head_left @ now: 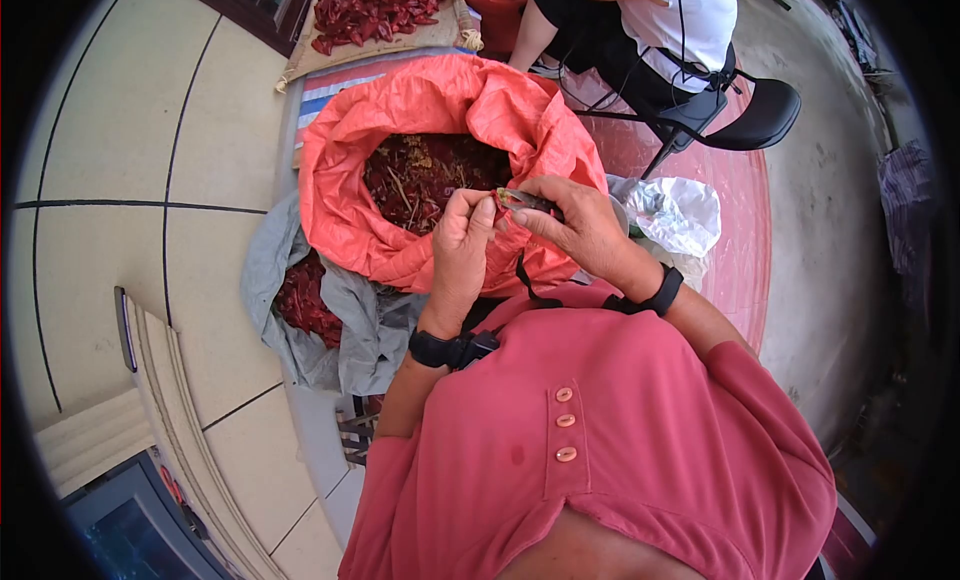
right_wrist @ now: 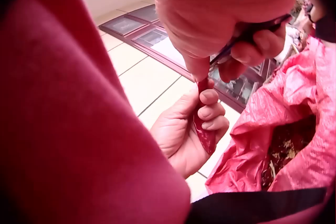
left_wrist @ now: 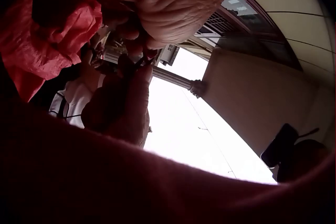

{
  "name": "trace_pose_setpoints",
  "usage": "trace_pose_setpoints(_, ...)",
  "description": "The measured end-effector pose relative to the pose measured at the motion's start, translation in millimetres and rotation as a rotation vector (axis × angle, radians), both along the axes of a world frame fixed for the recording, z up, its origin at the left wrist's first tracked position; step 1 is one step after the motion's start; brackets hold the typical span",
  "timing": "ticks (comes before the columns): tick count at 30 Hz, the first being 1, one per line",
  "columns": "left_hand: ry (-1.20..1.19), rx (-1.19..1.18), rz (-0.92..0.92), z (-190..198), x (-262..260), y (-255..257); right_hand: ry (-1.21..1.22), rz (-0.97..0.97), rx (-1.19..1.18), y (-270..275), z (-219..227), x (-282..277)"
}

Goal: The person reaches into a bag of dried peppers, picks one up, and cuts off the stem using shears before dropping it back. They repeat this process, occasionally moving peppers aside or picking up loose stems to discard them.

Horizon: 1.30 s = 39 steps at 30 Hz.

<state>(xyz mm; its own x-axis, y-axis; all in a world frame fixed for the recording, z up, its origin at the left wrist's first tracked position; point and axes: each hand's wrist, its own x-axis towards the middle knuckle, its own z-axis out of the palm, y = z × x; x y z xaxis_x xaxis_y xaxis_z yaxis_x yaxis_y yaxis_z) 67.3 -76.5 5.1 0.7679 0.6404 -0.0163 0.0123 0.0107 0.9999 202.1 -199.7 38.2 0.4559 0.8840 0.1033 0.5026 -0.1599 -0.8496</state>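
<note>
Head: 1 chili [head_left: 497, 218], dark red w/ green stem end, pinched btwn left hand [head_left: 462, 248] & right hand [head_left: 580, 230] above 1 orange sack [head_left: 440, 110].
L wrist: too dark, can't tell grip.
R wrist: 1 long wrinkled chili [right_wrist: 203, 129]; left hand [right_wrist: 189, 134] fingers curled round it, right hand [right_wrist: 226, 19] clamped on dark scissors [right_wrist: 247, 35].

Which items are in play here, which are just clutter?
In play:
left hand gripping a dried chili
right hand holding scissors at the chili's top
orange sack below the hands

Lying about:
grey bag of chilies
chili tray
chair
white plastic bag
</note>
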Motion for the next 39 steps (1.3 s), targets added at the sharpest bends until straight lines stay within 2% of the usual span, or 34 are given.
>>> trace_pose_setpoints(3,-0.022,0.107,0.056,7,5,-3,0.115,-0.009,-0.052,5,0,0)
trace_pose_setpoints(6,-0.054,0.182,0.035,2,7,4,0.138,0.007,-0.028,10,0,1)
trace_pose_setpoints(9,0.002,0.137,0.004,-1,6,13,0.197,0.025,-0.009,16,-3,0)
trace_pose_setpoints(12,0.025,0.18,0.012,8,6,17,0.145,0.005,0.021,24,-4,-3)
trace_pose_setpoints(18,-0.166,0.27,0.022,3,10,17,0.228,-0.031,0.05,30,-3,-8)
trace_pose_setpoints(24,-0.032,0.479,0.013,14,9,27,-0.403,-0.195,0.035,31,11,-17)
trace_pose_setpoints(30,0.058,0.092,-0.087,15,6,29,-0.588,-0.157,-0.006,29,11,-15)
trace_pose_setpoints(33,-0.012,-0.21,-0.216,15,2,31,-0.352,-0.105,0.21,29,-12,-9)
trace_pose_setpoints(36,-0.093,-0.324,-0.337,10,-2,40,-0.031,0.032,0.207,25,-16,-6)
trace_pose_setpoints(39,-0.15,-0.438,-0.422,15,-4,45,0.483,0.16,0.097,20,-5,-4)
